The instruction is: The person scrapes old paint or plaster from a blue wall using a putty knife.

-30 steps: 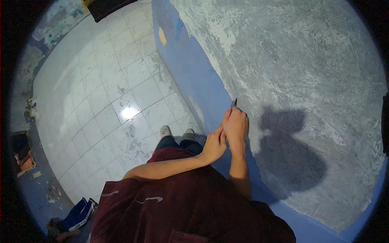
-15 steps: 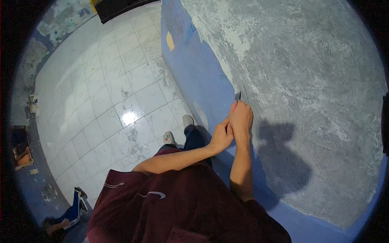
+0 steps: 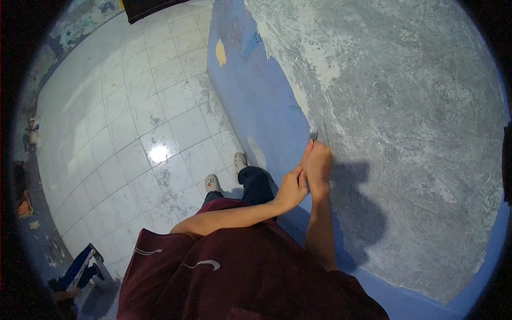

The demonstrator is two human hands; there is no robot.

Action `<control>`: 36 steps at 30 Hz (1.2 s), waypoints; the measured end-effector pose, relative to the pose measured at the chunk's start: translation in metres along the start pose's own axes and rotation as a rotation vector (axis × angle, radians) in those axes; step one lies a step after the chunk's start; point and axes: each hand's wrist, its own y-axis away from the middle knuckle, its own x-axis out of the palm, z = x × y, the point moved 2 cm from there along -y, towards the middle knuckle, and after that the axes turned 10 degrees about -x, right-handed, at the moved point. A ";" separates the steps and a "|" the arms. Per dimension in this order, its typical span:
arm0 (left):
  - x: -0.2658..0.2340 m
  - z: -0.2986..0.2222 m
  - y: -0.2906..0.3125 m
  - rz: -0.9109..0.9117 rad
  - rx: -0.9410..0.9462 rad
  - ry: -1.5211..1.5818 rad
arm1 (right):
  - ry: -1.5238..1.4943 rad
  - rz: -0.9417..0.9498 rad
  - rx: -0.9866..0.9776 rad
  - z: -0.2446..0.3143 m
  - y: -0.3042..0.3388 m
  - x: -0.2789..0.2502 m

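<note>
My right hand (image 3: 319,164) is wrapped round a scraper (image 3: 313,136), whose short metal blade sticks out past the fingers. The blade meets the wall where blue paint (image 3: 255,90) borders bare grey plaster (image 3: 394,106). My left hand (image 3: 292,189) is closed just below, pressed against the right hand at the tool's lower end. Both hands hide the handle.
The white tiled floor (image 3: 144,128) lies to the left, with grey dust along the wall's foot. A dark piece of furniture (image 3: 152,7) stands at the far end. Another person (image 3: 80,274) in dark blue clothing is at the lower left. My pale clogs (image 3: 212,183) show below.
The view has shifted slightly. The scraper's blade is tilted a little differently and sits slightly lower in view; both hands keep their hold. The person at lower left has changed posture.
</note>
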 end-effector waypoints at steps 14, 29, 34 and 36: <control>-0.004 0.005 -0.012 0.102 -0.032 0.007 | 0.058 -0.118 -0.091 0.001 -0.005 0.004; -0.016 0.005 -0.019 0.137 0.025 -0.065 | 0.067 -0.074 -0.006 0.001 -0.007 0.009; -0.017 0.005 -0.005 0.124 0.006 -0.063 | 0.085 -0.109 0.006 0.000 0.001 0.013; -0.018 0.006 -0.014 0.108 0.036 -0.082 | 0.114 -0.027 0.100 0.001 -0.003 0.010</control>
